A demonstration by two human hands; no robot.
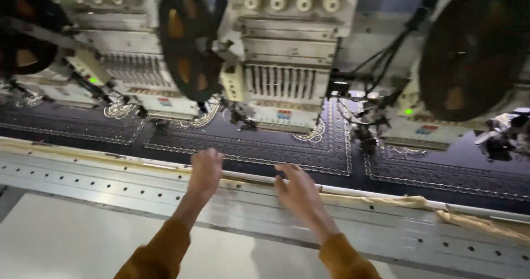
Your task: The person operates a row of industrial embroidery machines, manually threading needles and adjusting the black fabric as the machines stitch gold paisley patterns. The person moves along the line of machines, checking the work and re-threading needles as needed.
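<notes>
My left hand (205, 171) rests with curled fingers on the front edge of the dark navy fabric (259, 146), where it meets the tan cloth strip (408, 203) along the metal frame rail (83, 179). My right hand (298, 189) lies flat beside it, fingers spread, touching the same edge. The fabric carries silver embroidered borders and is stretched under the embroidery machine heads (284, 83). Both arms wear mustard-brown sleeves. Neither hand visibly grips anything.
Large dark spool discs (185, 39) hang beside the heads, another (475, 50) at the right. Needle assemblies (243, 116) sit low over the fabric just beyond my hands. A pale grey table surface (66, 240) lies in front of the perforated rail.
</notes>
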